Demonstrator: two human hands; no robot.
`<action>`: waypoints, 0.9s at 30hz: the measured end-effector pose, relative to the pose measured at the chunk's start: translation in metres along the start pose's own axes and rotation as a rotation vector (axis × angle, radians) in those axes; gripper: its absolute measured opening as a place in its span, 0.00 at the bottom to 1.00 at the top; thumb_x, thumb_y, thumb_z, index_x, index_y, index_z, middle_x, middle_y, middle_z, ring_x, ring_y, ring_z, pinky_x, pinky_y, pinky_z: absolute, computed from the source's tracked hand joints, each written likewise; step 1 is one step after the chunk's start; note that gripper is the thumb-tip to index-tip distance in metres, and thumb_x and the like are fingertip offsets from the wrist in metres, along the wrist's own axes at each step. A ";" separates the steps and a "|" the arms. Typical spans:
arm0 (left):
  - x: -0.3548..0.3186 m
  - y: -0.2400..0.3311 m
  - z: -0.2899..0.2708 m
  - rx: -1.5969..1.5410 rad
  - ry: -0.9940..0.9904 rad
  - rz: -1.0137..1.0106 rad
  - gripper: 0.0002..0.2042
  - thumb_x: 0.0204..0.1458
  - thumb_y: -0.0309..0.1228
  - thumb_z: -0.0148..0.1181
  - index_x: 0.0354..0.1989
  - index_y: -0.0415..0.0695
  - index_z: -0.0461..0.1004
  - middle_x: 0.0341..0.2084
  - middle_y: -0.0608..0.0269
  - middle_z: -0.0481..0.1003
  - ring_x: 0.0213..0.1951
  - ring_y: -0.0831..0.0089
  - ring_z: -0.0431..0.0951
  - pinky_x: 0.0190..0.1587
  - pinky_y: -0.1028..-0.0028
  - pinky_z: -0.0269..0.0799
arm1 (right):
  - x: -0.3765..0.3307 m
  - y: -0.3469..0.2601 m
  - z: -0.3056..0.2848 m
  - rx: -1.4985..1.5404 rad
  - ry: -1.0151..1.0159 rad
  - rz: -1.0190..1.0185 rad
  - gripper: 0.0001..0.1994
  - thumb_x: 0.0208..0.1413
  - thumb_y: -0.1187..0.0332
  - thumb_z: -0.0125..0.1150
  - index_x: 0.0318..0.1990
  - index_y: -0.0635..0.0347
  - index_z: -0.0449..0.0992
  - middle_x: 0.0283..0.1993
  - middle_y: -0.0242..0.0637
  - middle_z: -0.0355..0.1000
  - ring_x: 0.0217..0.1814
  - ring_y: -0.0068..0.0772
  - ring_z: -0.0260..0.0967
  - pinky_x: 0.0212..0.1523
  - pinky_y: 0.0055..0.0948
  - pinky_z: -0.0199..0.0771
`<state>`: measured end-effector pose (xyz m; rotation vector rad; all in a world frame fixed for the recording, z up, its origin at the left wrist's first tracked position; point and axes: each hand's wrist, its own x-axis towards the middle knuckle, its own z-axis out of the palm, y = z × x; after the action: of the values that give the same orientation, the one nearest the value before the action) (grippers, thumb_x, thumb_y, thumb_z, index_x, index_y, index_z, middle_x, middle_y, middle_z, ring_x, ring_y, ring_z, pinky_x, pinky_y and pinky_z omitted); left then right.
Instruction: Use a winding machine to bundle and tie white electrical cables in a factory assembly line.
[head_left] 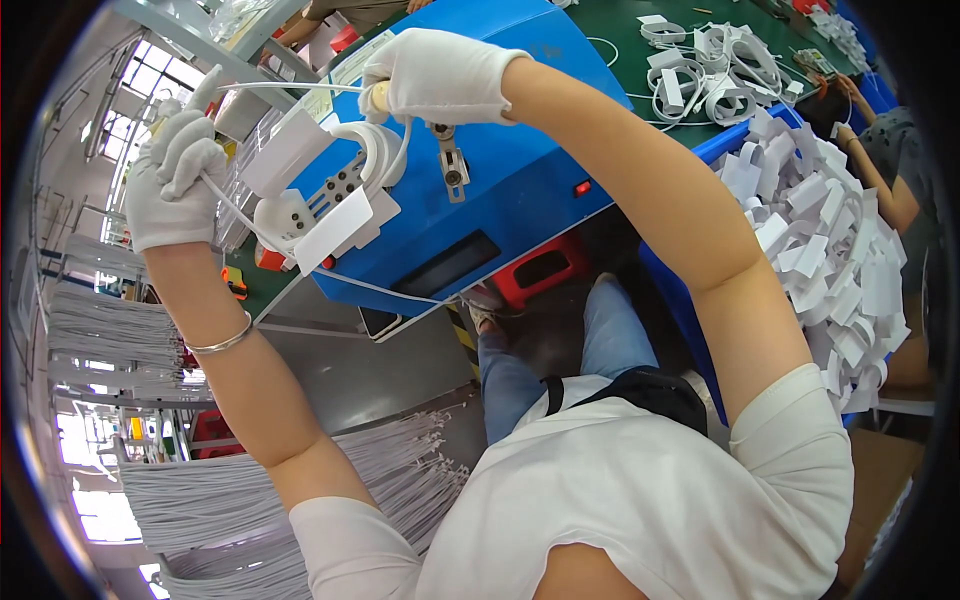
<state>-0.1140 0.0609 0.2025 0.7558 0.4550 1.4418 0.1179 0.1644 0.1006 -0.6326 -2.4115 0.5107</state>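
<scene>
My left hand [180, 185] wears a white glove, its lower fingers curled round a white cable [235, 212] and one finger pointing up. My right hand [435, 78], also gloved but with bare fingertips showing, pinches the cable above a blue machine [500, 180]. A stretch of cable runs between both hands. Below them, a white loop [378, 155] with white paper tags [335, 232] sits at a perforated metal fixture [338, 185] on the machine. A metal clamp-like bracket [450, 165] stands right of it. Cable also trails along the machine's near edge.
Bundled, tagged cables [715, 75] lie on the green table [625, 25]. At right, a blue bin [680, 300] is heaped with white tagged pieces [820, 230]. Long white cables [300, 480] hang on racks at lower left. A red stool [545, 272] stands underneath. Other people work nearby.
</scene>
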 end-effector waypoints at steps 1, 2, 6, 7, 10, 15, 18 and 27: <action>0.001 -0.003 -0.002 -0.005 -0.003 -0.002 0.22 0.62 0.28 0.34 0.59 0.22 0.48 0.15 0.70 0.57 0.14 0.83 0.54 0.12 0.82 0.53 | -0.002 0.002 0.000 -0.031 0.002 -0.008 0.10 0.58 0.65 0.54 0.37 0.61 0.78 0.28 0.38 0.73 0.29 0.28 0.69 0.34 0.25 0.74; -0.003 -0.003 -0.002 -0.019 0.001 -0.006 0.23 0.61 0.28 0.34 0.59 0.22 0.46 0.15 0.70 0.57 0.14 0.83 0.54 0.12 0.83 0.53 | -0.002 -0.002 -0.002 -0.029 0.002 -0.018 0.10 0.58 0.65 0.54 0.37 0.61 0.78 0.28 0.38 0.73 0.29 0.28 0.69 0.34 0.25 0.74; -0.010 -0.006 0.001 -0.032 0.025 0.021 0.23 0.60 0.27 0.35 0.59 0.21 0.46 0.14 0.70 0.56 0.14 0.83 0.54 0.12 0.83 0.52 | 0.003 0.007 0.004 0.052 0.044 -0.051 0.11 0.59 0.64 0.53 0.39 0.61 0.78 0.28 0.38 0.73 0.29 0.28 0.69 0.32 0.24 0.74; -0.010 -0.005 -0.002 -0.033 0.022 0.022 0.23 0.60 0.27 0.35 0.59 0.21 0.46 0.14 0.70 0.56 0.14 0.83 0.54 0.12 0.83 0.52 | 0.006 0.015 0.011 0.002 0.116 -0.138 0.11 0.59 0.63 0.53 0.39 0.61 0.78 0.28 0.38 0.73 0.28 0.27 0.69 0.31 0.23 0.74; -0.017 0.005 -0.018 -0.007 0.048 0.063 0.22 0.59 0.26 0.36 0.58 0.20 0.49 0.14 0.70 0.55 0.14 0.83 0.54 0.11 0.82 0.52 | 0.009 -0.012 0.007 0.260 0.021 0.103 0.12 0.59 0.63 0.54 0.39 0.60 0.78 0.29 0.38 0.73 0.28 0.27 0.69 0.33 0.23 0.74; -0.034 0.019 -0.042 -0.058 0.026 0.080 0.21 0.59 0.26 0.37 0.56 0.20 0.52 0.14 0.70 0.55 0.13 0.82 0.53 0.11 0.82 0.51 | 0.026 -0.016 0.016 0.066 0.062 -0.066 0.11 0.55 0.64 0.55 0.40 0.58 0.78 0.35 0.37 0.74 0.34 0.29 0.72 0.38 0.22 0.75; -0.040 0.017 -0.052 -0.126 0.067 0.078 0.22 0.59 0.26 0.37 0.57 0.21 0.52 0.13 0.70 0.55 0.13 0.82 0.52 0.11 0.81 0.50 | 0.029 -0.013 0.016 0.079 -0.025 -0.040 0.11 0.53 0.65 0.56 0.41 0.57 0.77 0.39 0.37 0.75 0.38 0.31 0.74 0.41 0.22 0.76; -0.070 -0.019 -0.090 -0.308 0.022 0.083 0.23 0.59 0.28 0.36 0.59 0.22 0.51 0.12 0.70 0.54 0.12 0.81 0.52 0.11 0.81 0.50 | 0.006 0.003 0.002 0.619 -0.220 0.165 0.13 0.53 0.73 0.54 0.46 0.64 0.73 0.39 0.38 0.73 0.39 0.28 0.73 0.44 0.25 0.76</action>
<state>-0.1701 0.0093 0.1157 0.5164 0.2118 1.5551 0.1133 0.1695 0.1004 -0.5140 -2.2168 1.3861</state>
